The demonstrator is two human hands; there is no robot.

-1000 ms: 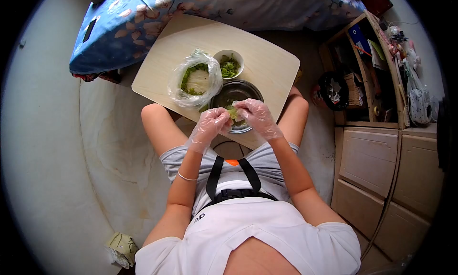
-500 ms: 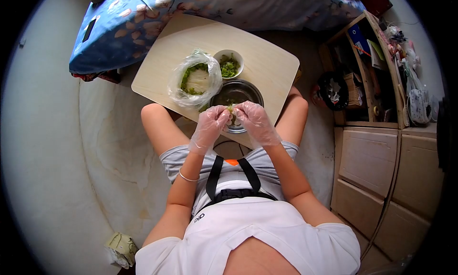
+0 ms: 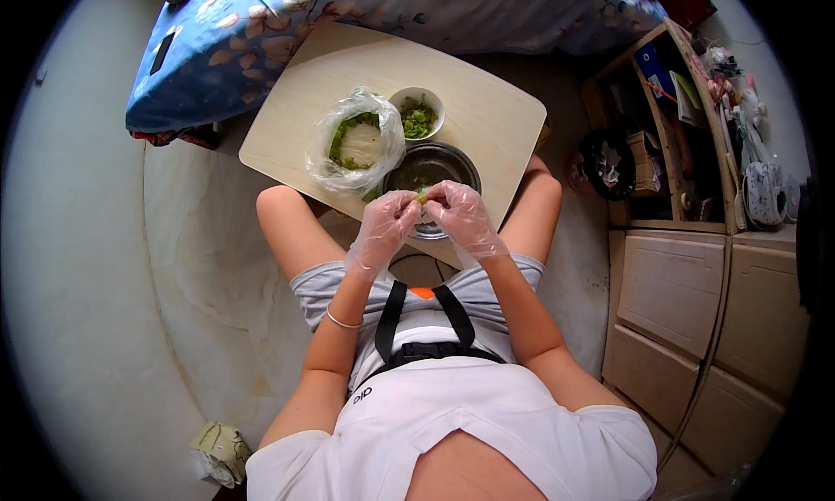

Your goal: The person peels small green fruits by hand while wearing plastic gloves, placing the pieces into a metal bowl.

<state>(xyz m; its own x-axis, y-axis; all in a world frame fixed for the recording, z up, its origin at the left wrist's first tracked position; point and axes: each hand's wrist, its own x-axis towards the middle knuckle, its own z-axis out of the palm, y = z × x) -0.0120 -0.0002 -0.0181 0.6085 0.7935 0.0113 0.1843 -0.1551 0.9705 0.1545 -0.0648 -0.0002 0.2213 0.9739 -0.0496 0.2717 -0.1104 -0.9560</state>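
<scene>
My left hand (image 3: 385,225) and my right hand (image 3: 465,218), both in clear plastic gloves, meet over the near side of a metal bowl (image 3: 470,163). The fingertips of each are pinched around a small piece of leafy green vegetable (image 3: 422,196), partly covered by the fingers. Behind the metal bowl stands a white bowl (image 3: 437,101) with torn green leaves (image 3: 418,121) in it. A clear plastic bag (image 3: 323,172) sits open to the left, with greens (image 3: 350,160) and something pale inside. What lies in the metal bowl is mostly hidden by my hands.
All this rests on a pale table (image 3: 348,53) in front of my knees. Beyond it is a bed with a blue floral cover (image 3: 226,57). A wooden shelf unit (image 3: 661,153) stands at the right, with a black-lined bin (image 3: 606,166) beside it.
My right hand has shifted slightly inward, bringing the two sets of fingertips closer around the green piece. The bowls and bag stay in place.
</scene>
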